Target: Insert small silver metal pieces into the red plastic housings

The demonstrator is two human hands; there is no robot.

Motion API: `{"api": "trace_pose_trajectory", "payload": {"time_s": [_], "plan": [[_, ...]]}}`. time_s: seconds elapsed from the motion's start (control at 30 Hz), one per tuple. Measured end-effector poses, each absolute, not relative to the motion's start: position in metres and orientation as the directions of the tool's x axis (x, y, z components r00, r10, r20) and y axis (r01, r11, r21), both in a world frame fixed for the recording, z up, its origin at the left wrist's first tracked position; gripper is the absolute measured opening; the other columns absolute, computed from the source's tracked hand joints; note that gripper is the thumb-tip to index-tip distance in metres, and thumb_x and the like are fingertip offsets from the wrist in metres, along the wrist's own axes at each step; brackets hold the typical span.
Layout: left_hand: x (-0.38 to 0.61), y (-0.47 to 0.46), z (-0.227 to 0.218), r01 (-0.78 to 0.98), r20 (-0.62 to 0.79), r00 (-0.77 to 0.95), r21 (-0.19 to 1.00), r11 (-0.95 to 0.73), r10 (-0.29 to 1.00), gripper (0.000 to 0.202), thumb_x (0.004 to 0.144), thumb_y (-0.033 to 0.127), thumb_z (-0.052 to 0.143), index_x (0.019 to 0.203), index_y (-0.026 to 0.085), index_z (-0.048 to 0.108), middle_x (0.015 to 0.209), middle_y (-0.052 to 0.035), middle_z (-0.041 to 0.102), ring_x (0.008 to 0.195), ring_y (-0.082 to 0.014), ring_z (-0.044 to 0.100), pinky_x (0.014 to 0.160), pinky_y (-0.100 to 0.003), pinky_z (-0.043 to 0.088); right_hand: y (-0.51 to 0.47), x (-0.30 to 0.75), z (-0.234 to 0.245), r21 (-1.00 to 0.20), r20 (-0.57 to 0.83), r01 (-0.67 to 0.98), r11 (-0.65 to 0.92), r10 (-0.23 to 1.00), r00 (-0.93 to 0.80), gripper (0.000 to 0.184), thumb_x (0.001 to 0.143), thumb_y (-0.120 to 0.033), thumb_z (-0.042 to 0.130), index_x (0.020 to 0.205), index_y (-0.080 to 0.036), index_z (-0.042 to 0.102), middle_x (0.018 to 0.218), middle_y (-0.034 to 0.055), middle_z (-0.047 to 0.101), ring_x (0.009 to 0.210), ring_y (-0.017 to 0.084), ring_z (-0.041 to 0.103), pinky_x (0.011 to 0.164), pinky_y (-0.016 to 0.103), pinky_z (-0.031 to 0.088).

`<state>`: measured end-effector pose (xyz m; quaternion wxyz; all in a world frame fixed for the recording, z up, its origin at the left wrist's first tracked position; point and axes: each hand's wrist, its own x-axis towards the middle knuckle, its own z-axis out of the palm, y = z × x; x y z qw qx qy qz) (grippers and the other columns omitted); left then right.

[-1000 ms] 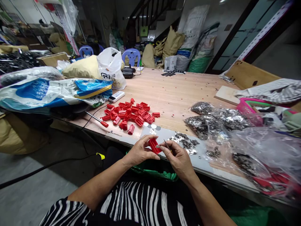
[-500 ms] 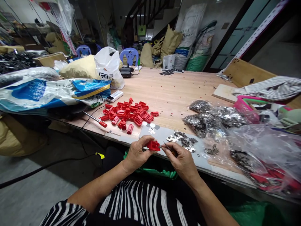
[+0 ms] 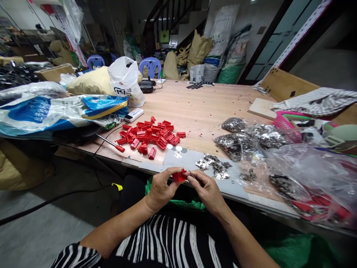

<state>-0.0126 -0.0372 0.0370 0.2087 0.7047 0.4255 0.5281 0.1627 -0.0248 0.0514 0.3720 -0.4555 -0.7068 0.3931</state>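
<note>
My left hand (image 3: 161, 188) is closed around a small red plastic part (image 3: 179, 176), held just in front of the table's near edge. My right hand (image 3: 206, 190) pinches a thin pointed metal tool (image 3: 192, 174) whose tip meets the red part. A pile of several more red plastic parts (image 3: 149, 136) lies on the wooden table (image 3: 200, 108) beyond my left hand. Loose small silver metal pieces (image 3: 213, 165) are scattered on a grey sheet (image 3: 186, 160) right behind my hands.
Clear bags of silver metal pieces (image 3: 245, 139) and a large plastic bag (image 3: 315, 178) fill the right. A red-handled screwdriver (image 3: 110, 143), a white remote (image 3: 134, 114) and blue-and-white sacks (image 3: 55, 109) lie left. A pink basket (image 3: 287, 124) stands far right. A green bag (image 3: 181, 204) hangs under the edge.
Both hands dropped slightly toward my lap and closed in on each other. The red part has been turned in my left fingers, and the tool tip stays against it.
</note>
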Motion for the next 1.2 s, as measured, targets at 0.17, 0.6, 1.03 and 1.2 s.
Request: {"api": "trace_pose_trajectory", "payload": {"time_s": [0.17, 0.6, 1.03, 1.2], "plan": [[-0.015, -0.038, 0.032, 0.401, 0.575, 0.057, 0.736, -0.546, 0.816, 0.031, 0.081, 0.020, 0.065, 0.111, 0.024, 0.057, 0.107, -0.0039, 0.070, 0.097, -0.0173, 0.068, 0.086, -0.031, 0.056, -0.019, 0.174, 0.053, -0.970, 0.011, 0.230, 0.081, 0.956, -0.294, 0.035, 0.085, -0.045, 0.054, 0.106, -0.021, 0.065, 0.083, 0.0028, 0.062, 0.067, 0.015, 0.054, 0.057, 0.026, 0.042], [-0.010, -0.036, 0.031, 0.361, 0.566, 0.137, 0.736, -0.573, 0.813, 0.028, 0.081, 0.017, 0.063, 0.108, 0.022, 0.059, 0.105, -0.0043, 0.071, 0.096, -0.0171, 0.068, 0.086, -0.031, 0.056, -0.008, 0.164, 0.043, -0.944, 0.008, 0.311, 0.108, 0.952, -0.307, 0.020, 0.080, -0.037, 0.059, 0.077, -0.020, 0.048, 0.071, -0.0036, 0.048, 0.064, 0.012, 0.043, 0.059, 0.024, 0.037], [-0.005, -0.041, 0.022, 0.302, 0.483, 0.148, 0.809, -0.504, 0.863, 0.027, 0.080, 0.019, 0.064, 0.106, 0.023, 0.060, 0.102, -0.0031, 0.071, 0.095, -0.0171, 0.068, 0.085, -0.029, 0.054, -0.014, 0.170, 0.033, -0.988, -0.155, 0.081, -0.133, 0.877, -0.455, 0.033, 0.081, -0.049, 0.059, 0.092, -0.022, 0.046, 0.072, -0.0045, 0.047, 0.057, 0.009, 0.040, 0.051, 0.022, 0.035], [-0.006, -0.043, 0.022, 0.202, 0.443, 0.121, 0.865, -0.459, 0.888, 0.026, 0.077, 0.017, 0.068, 0.102, 0.022, 0.062, 0.101, -0.0038, 0.072, 0.094, -0.0176, 0.068, 0.085, -0.030, 0.054, -0.017, 0.170, 0.035, -0.967, -0.189, -0.053, -0.249, 0.841, -0.508, 0.036, 0.079, -0.048, 0.064, 0.097, -0.022, 0.046, 0.071, -0.0059, 0.043, 0.053, 0.006, 0.033, 0.048, 0.019, 0.026]]}}
